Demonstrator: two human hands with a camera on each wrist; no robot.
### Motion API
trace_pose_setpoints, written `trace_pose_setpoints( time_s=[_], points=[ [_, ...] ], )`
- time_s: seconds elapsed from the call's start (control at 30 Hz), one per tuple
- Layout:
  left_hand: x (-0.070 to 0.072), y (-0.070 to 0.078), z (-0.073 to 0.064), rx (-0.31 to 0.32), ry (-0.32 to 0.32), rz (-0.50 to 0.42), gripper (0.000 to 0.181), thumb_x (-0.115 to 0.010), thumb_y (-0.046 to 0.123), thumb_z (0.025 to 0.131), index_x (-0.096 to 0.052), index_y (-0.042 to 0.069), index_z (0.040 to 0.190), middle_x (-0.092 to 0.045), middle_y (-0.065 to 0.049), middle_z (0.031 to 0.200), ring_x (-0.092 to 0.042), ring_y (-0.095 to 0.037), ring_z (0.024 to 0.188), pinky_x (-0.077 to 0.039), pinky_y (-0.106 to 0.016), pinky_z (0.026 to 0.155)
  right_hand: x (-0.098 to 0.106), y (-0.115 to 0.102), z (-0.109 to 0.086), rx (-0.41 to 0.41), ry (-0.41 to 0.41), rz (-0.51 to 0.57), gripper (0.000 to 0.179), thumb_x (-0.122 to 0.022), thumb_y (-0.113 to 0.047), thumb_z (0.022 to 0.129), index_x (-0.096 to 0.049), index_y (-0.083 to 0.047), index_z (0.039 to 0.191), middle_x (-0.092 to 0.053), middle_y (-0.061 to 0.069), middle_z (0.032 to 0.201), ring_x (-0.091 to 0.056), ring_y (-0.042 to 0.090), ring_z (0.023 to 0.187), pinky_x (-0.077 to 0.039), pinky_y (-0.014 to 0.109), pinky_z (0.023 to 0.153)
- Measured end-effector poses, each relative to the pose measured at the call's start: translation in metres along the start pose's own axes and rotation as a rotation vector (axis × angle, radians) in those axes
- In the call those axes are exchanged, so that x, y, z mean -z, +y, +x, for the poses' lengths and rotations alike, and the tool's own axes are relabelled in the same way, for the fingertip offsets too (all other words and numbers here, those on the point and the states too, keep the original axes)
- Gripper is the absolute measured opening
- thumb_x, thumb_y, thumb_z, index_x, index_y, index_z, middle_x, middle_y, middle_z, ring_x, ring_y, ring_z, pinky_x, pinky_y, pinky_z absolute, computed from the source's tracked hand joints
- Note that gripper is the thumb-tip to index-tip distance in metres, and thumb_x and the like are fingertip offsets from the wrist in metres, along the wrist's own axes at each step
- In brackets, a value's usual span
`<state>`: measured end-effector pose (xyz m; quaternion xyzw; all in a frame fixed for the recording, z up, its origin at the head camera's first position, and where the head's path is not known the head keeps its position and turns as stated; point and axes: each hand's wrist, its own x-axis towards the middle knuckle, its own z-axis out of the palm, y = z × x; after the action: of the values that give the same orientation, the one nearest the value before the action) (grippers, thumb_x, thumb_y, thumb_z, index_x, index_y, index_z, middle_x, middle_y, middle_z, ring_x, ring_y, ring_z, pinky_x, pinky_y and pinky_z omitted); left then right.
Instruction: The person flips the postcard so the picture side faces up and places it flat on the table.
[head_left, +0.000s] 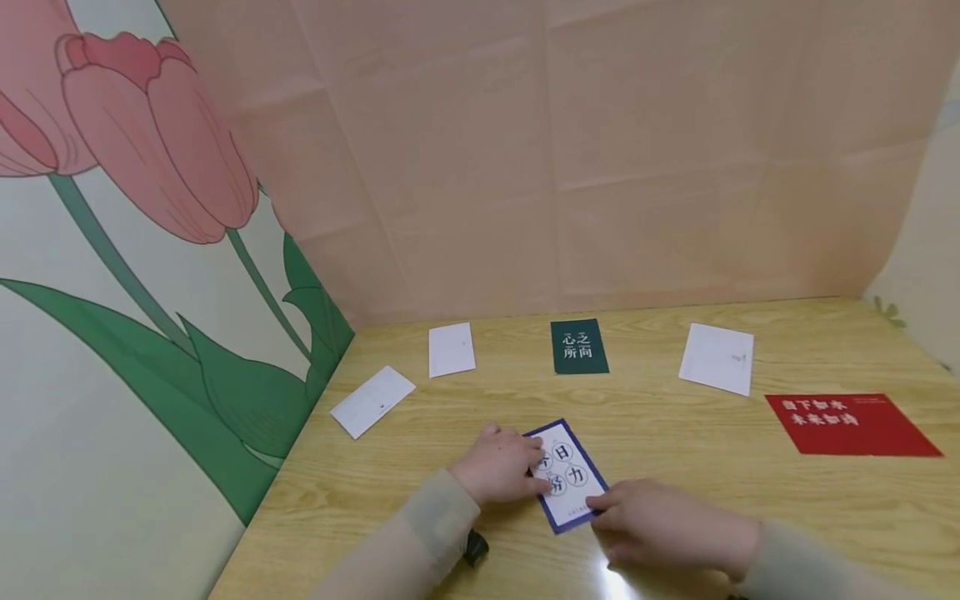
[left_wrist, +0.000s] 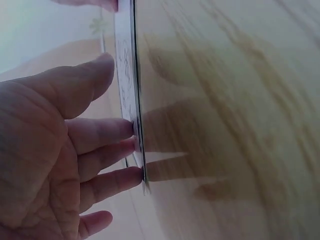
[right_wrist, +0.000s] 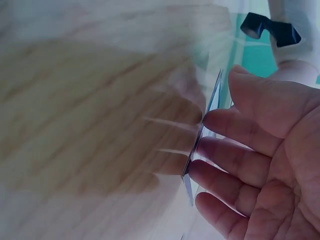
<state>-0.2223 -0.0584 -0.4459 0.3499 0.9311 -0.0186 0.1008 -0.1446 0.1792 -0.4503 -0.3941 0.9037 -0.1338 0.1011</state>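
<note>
A blue-bordered white card (head_left: 576, 492) with large dark characters lies on the wooden table in front of me, turned at a slant. Over its left side reaches my left hand (head_left: 501, 467), fingertips touching the card and the thumb apart from the fingers. At the lower right corner, my right hand (head_left: 660, 521) touches the card with its fingertips. The left wrist view shows the card edge-on, with extended fingers of the left hand (left_wrist: 50, 140) against it. In the right wrist view the fingers of the right hand (right_wrist: 270, 145) meet the card's edge, relaxed, the thumb held off.
Toward the back lie a white card (head_left: 452, 350), a dark green card (head_left: 580, 347) and another white card (head_left: 716, 360). A slanted white card (head_left: 372, 402) is at left, a red card (head_left: 855, 425) at right. A tulip-printed wall (head_left: 150, 333) borders the table's left.
</note>
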Motion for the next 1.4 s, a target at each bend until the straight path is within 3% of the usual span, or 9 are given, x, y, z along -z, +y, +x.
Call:
trace_pose_setpoints(
  time_s=[0.2,0.43,0.67,0.8,1.0,1.4],
  points=[
    [-0.003,0.001,-0.002,0.042,-0.006,0.005,0.068,-0.059,0.065,0.084,-0.053,0.024,0.138,-0.044,0.007,0.146,-0.040,-0.013,0.134,-0.027,-0.042,0.111,-0.001,-0.010,0.006,-0.033,-0.039,0.009,0.039,-0.068,-0.044,0.086,-0.069,-0.024,0.119,-0.062,-0.002,0.127,-0.059,0.021,0.112,-0.048,0.047,0.093],
    [-0.006,0.010,-0.009,0.033,-0.001,0.010,0.060,-0.061,0.059,0.086,-0.055,0.026,0.136,-0.049,0.007,0.137,-0.047,-0.013,0.122,-0.035,-0.038,0.104,0.000,-0.017,0.010,-0.051,-0.046,0.002,0.040,-0.068,-0.045,0.087,-0.069,-0.021,0.119,-0.063,-0.002,0.125,-0.059,0.020,0.108,-0.048,0.045,0.092],
    [-0.010,0.015,-0.018,0.070,-0.026,-0.034,0.068,-0.058,0.059,0.087,-0.047,0.022,0.143,-0.042,0.005,0.147,-0.039,-0.015,0.134,-0.031,-0.041,0.109,-0.001,-0.019,0.013,-0.061,-0.064,0.003,0.043,-0.067,-0.046,0.087,-0.067,-0.022,0.122,-0.061,-0.002,0.129,-0.058,0.023,0.114,-0.046,0.048,0.095],
    [-0.012,0.012,-0.019,0.078,-0.032,-0.067,0.069,-0.059,0.059,0.087,-0.043,0.024,0.145,-0.038,0.006,0.150,-0.036,-0.014,0.136,-0.028,-0.042,0.111,0.000,-0.015,0.011,-0.032,-0.027,0.032,0.043,-0.067,-0.045,0.087,-0.066,-0.022,0.124,-0.060,-0.001,0.130,-0.058,0.024,0.115,-0.046,0.050,0.095],
    [-0.012,0.011,-0.019,0.084,-0.025,-0.072,0.068,-0.062,0.057,0.086,-0.045,0.025,0.144,-0.040,0.006,0.148,-0.037,-0.013,0.135,-0.029,-0.043,0.110,0.008,0.007,0.005,-0.051,0.085,0.012,0.046,-0.067,-0.040,0.088,-0.064,-0.014,0.125,-0.061,0.006,0.129,-0.057,0.030,0.115,-0.045,0.052,0.095],
    [-0.011,0.013,-0.020,0.102,-0.029,-0.066,0.067,-0.062,0.056,0.086,-0.046,0.025,0.144,-0.040,0.008,0.149,-0.036,-0.012,0.136,-0.028,-0.044,0.111,0.028,0.081,-0.006,-0.318,0.207,0.002,0.051,-0.068,-0.031,0.089,-0.057,-0.006,0.133,-0.052,0.019,0.136,-0.048,0.044,0.123,-0.038,0.061,0.098]
  ],
)
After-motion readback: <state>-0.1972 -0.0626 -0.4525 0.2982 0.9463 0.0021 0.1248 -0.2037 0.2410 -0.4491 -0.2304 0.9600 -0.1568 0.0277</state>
